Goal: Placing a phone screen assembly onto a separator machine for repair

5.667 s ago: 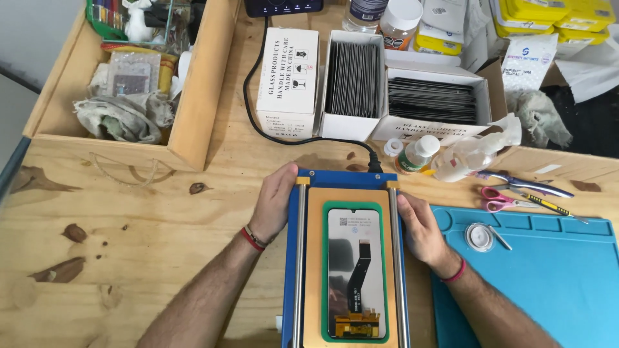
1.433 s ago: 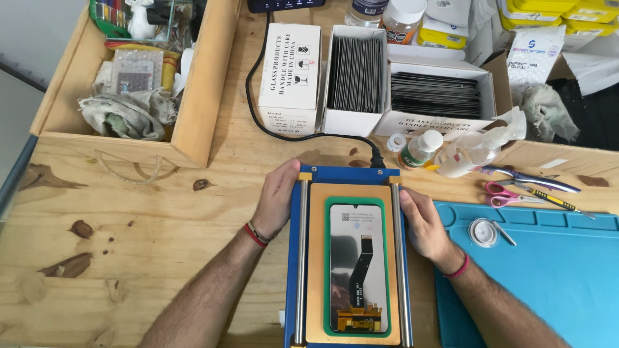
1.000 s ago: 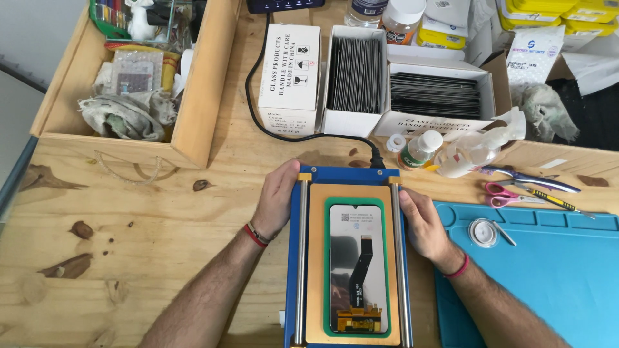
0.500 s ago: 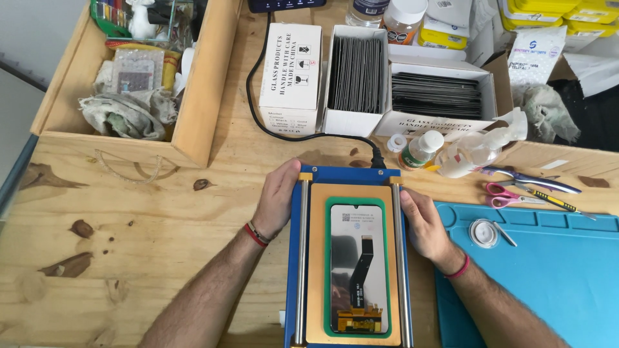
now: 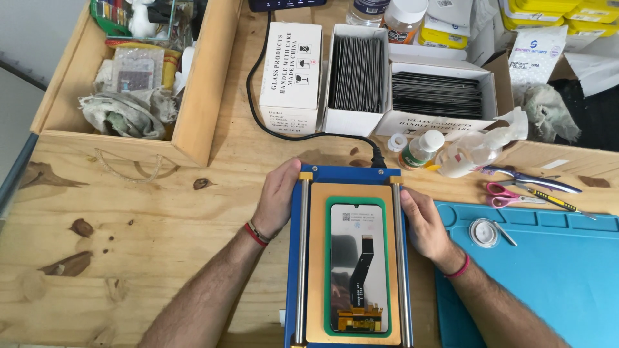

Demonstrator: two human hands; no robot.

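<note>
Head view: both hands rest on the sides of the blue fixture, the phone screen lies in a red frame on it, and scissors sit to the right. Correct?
Not quite. In the head view the frame around the phone screen is green, not red. The left hand and right hand do rest on the sides of the blue fixture, and scissors lie to the right.

From where I watch, two bare forearms enter the view, one from about 7 o'clock and one from about 5 o'clock, both without sleeves and with visible hair along their length. The left hand [image 5: 278, 196] wears a thin red band at the wrist, doubled by a darker, narrower cord right beside it. The right hand [image 5: 425, 222] wears a single pinkish-red band at its wrist. I see no rings, no gloves and no watch on either hand. The fingernails look short and plain. Nothing more of the person shows.
</note>
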